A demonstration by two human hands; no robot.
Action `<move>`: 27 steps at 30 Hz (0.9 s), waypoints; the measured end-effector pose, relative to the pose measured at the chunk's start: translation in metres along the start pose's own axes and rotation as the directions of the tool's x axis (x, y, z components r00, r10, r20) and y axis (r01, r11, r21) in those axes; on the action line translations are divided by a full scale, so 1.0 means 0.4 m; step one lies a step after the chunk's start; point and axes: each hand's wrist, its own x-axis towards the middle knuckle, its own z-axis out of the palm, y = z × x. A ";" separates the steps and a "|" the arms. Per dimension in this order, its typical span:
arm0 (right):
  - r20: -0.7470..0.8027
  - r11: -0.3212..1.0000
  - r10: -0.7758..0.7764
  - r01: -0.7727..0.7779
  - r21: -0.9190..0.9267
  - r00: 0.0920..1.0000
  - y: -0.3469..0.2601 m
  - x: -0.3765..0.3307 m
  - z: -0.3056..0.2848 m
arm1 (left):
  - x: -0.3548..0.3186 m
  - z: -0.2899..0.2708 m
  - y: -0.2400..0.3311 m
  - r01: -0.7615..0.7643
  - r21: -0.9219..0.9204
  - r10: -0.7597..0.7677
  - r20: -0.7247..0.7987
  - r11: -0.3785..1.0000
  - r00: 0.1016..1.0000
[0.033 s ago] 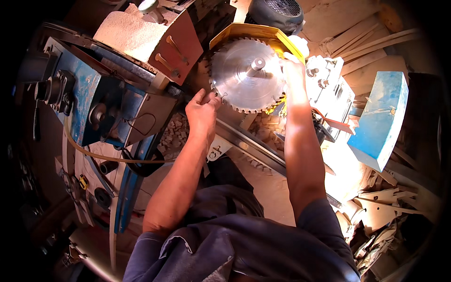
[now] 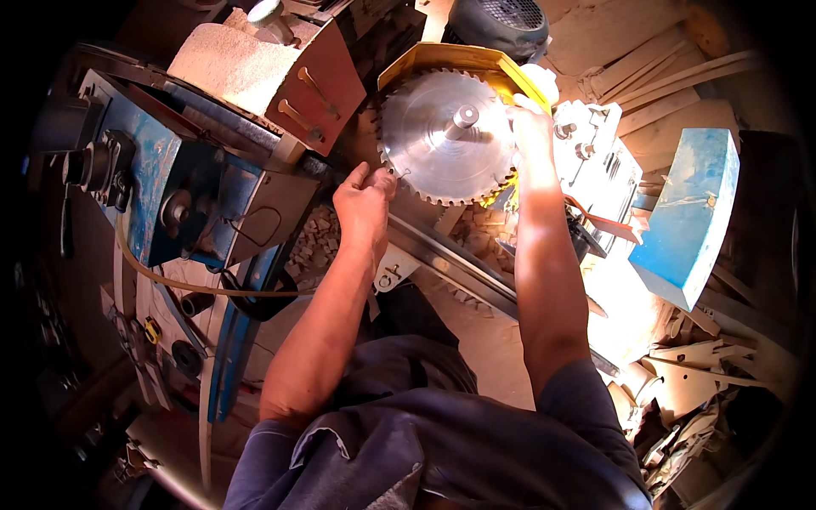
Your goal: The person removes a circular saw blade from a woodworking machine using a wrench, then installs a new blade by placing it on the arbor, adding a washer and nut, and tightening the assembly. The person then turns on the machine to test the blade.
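A toothed circular saw blade (image 2: pixel 433 157) sits upright and face-on on its shaft (image 2: pixel 464 117), in front of a yellow guard (image 2: pixel 463 56). My left hand (image 2: pixel 364 204) is at the blade's lower left rim, its fingers bent and closed around the toothed edge. At the opposite rim, my right hand (image 2: pixel 533 132) holds the blade by its right edge; strong light washes out this hand, and its fingertips are partly hidden behind the metal.
On the left stands a blue machine (image 2: pixel 157 191) with a red-brown plate (image 2: pixel 319 89). A dark motor (image 2: pixel 501 25) is behind the guard. A blue metal cover (image 2: pixel 688 212) rises at the right. Metal rails (image 2: pixel 455 259) cross below the blade. Wood offcuts (image 2: pixel 314 242) and scraps lie around.
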 end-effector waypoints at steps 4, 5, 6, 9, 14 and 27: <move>0.050 0.919 0.025 -0.043 0.391 0.998 0.043 0.049 -0.015 | 0.014 0.022 0.011 0.074 0.005 -0.074 -0.072 0.997 0.995; 0.050 0.917 0.028 -0.046 0.397 0.998 0.039 0.050 -0.013 | 0.016 0.029 0.013 0.093 0.005 -0.092 -0.093 0.996 0.991; 0.051 0.914 0.031 -0.049 0.403 0.998 0.036 0.048 -0.012 | 0.025 0.032 0.006 0.087 -0.022 -0.090 -0.126 0.996 0.988; 0.074 0.903 0.041 -0.068 0.423 0.996 0.017 0.037 -0.009 | 0.048 0.040 -0.021 0.072 -0.086 -0.088 -0.193 0.994 0.977; 0.017 0.963 0.023 -0.027 0.270 1.000 0.000 0.027 0.011 | 0.119 0.021 -0.087 0.029 -0.013 -0.030 -0.174 1.000 0.984; 0.019 0.994 -0.032 0.034 -0.105 0.999 0.001 0.029 0.049 | 0.106 0.031 -0.116 -0.131 0.190 0.174 -0.235 0.973 0.956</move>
